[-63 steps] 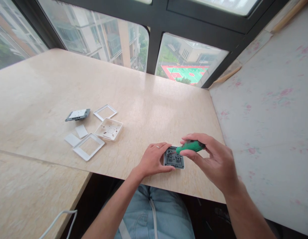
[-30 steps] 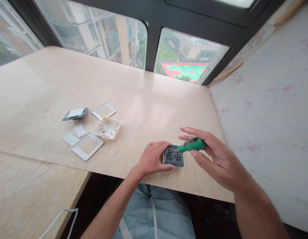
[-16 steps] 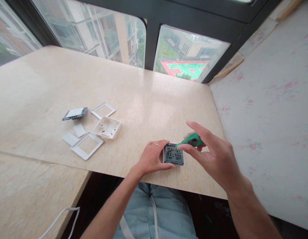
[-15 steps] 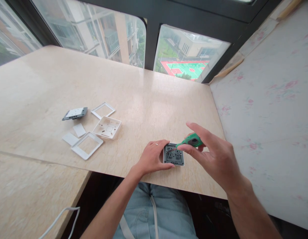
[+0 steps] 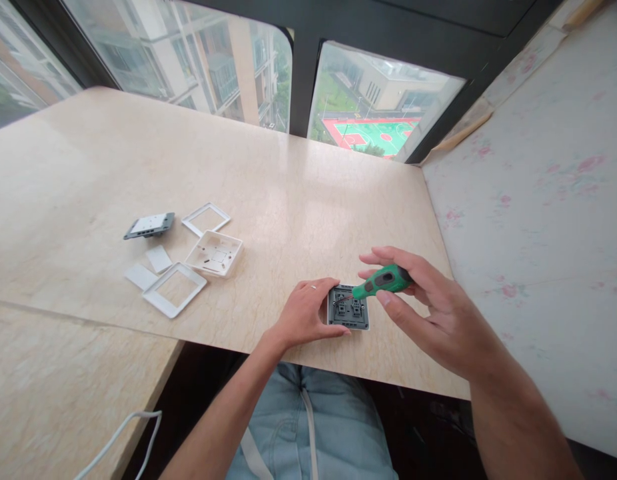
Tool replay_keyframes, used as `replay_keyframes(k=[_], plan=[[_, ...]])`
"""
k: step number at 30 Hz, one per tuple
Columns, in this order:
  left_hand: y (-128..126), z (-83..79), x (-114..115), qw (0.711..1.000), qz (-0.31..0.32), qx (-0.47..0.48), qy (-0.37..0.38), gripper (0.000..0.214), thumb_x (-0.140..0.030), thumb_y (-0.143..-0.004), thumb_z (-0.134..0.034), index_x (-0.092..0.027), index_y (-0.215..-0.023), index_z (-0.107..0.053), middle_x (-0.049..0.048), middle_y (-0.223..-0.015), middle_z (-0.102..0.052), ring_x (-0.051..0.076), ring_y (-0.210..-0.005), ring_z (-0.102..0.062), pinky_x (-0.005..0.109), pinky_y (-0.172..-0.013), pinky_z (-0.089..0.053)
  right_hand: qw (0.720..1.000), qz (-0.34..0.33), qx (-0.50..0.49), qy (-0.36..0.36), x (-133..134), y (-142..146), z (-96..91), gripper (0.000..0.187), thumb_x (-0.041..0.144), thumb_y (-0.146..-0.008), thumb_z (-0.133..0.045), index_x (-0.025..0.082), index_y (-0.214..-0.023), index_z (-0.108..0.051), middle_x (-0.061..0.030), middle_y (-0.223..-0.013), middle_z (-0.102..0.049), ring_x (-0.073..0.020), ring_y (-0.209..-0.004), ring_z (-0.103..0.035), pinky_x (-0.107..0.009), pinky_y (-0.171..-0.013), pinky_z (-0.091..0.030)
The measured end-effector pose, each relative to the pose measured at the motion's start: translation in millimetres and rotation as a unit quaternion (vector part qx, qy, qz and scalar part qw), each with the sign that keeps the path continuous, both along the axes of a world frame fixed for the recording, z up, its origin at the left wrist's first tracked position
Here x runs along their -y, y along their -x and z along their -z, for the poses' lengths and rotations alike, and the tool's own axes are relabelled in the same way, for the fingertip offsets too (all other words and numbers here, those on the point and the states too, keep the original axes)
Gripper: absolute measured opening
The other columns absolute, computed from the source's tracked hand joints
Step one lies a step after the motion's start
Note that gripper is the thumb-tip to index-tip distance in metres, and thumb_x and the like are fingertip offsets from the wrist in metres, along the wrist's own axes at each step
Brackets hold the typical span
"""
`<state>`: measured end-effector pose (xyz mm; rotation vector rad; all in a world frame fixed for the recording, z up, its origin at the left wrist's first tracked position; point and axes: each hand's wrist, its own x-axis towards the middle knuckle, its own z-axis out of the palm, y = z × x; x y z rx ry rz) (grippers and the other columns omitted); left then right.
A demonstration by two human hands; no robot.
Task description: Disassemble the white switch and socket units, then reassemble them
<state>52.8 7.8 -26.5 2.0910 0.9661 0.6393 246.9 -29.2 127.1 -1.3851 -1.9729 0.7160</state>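
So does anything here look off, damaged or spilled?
I see no spill. By the window, a tan strip stands out raggedly along the wall, perhaps peeling. At left, the grey module sits tilted on the counter, unlike the flat frames beside it. The switch under the screwdriver shows no clear damage.

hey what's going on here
A person's left hand steadies a grey square unit near the counter's front edge. The right hand has its thumb and fingers around the handle of a green screwdriver, whose shaft slants down to the unit's left part. Off to the left lie another grey unit, a white open box, two white frames and two small white plates.
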Motion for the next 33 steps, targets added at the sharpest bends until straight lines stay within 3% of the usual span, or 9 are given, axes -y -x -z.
replay_keyframes(k=[4, 9, 12, 17, 23, 28, 33], plan=[[0, 0.9, 0, 1.000, -0.005, -0.003, 0.002, 0.092, -0.067, -0.067, -0.079, -0.029, -0.142, -0.042, 0.0096, -0.141, -0.059, 0.033, -0.128, -0.057, 0.048, -0.108, -0.039, 0.995, 0.047, 0.047, -0.071, -3, 4, 0.3, 0.030, 0.036, -0.093, -0.067, 0.025, -0.120, -0.061, -0.0060, -0.104, -0.075, -0.0222, -0.087, -0.075, -0.033, -0.072, -0.064], [0, 2.0, 1, 1.000, -0.006, -0.003, -0.001, 0.091, -0.065, -0.068, -0.080, -0.028, -0.141, -0.042, 0.0096, -0.141, -0.060, 0.032, -0.129, -0.057, 0.047, -0.110, -0.038, 0.980, 0.077, 0.114, -0.142, -5, 7, 1.7, 0.026, 0.048, -0.090, -0.069, 0.025, -0.098, -0.063, -0.0030, -0.082, -0.073, -0.0197, -0.066, -0.070, -0.031, -0.058, -0.059], [0, 2.6, 1, 1.000, -0.006, -0.007, -0.002, 0.092, -0.065, -0.068, -0.080, -0.028, -0.143, -0.041, 0.0096, -0.142, -0.059, 0.032, -0.130, -0.056, 0.048, -0.110, -0.037, 0.981, 0.072, 0.107, -0.143, -4, 7, 3.3, 0.026, 0.046, -0.092, -0.067, 0.025, -0.106, -0.063, -0.0066, -0.092, -0.075, -0.0250, -0.081, -0.074, -0.038, -0.069, -0.062], [0, 1.7, 1, 1.000, -0.005, -0.013, 0.000, 0.092, -0.064, -0.068, -0.079, -0.029, -0.144, -0.040, 0.0102, -0.143, -0.058, 0.033, -0.130, -0.056, 0.049, -0.111, -0.037, 0.994, 0.048, 0.014, -0.093, -3, 4, 10.7, 0.043, 0.033, -0.096, -0.062, 0.029, -0.137, -0.053, -0.0096, -0.128, -0.067, -0.0283, -0.115, -0.068, -0.049, -0.099, -0.057], [0, 0.6, 1, 1.000, -0.006, -0.011, -0.006, 0.091, -0.064, -0.069, -0.078, -0.028, -0.144, -0.041, 0.0103, -0.143, -0.058, 0.034, -0.131, -0.055, 0.050, -0.110, -0.038, 0.998, 0.005, -0.055, -0.035, 0, 2, 14.3, 0.048, 0.025, -0.097, -0.059, 0.031, -0.143, -0.048, -0.0090, -0.143, -0.057, -0.0270, -0.122, -0.064, -0.047, -0.102, -0.057], [1, 0.8, 2, 1.000, 0.001, -0.009, -0.014, 0.099, -0.065, -0.069, -0.077, -0.025, -0.149, -0.035, 0.0131, -0.146, -0.055, 0.035, -0.133, -0.054, 0.051, -0.113, -0.036, 0.997, -0.022, -0.064, -0.027, -1, 2, 10.9, 0.047, 0.021, -0.098, -0.056, 0.032, -0.142, -0.048, -0.0081, -0.145, -0.054, -0.0270, -0.123, -0.064, -0.049, -0.103, -0.056], [2, -1.3, 1, 1.000, 0.005, -0.011, -0.006, 0.093, -0.053, -0.071, -0.077, -0.024, -0.149, -0.036, 0.0123, -0.146, -0.056, 0.035, -0.132, -0.054, 0.050, -0.111, -0.038, 0.996, -0.035, -0.081, -0.023, -4, 0, 10.7, 0.045, 0.017, -0.097, -0.054, 0.032, -0.140, -0.050, -0.0075, -0.145, -0.054, -0.0259, -0.124, -0.063, -0.048, -0.105, -0.055]])
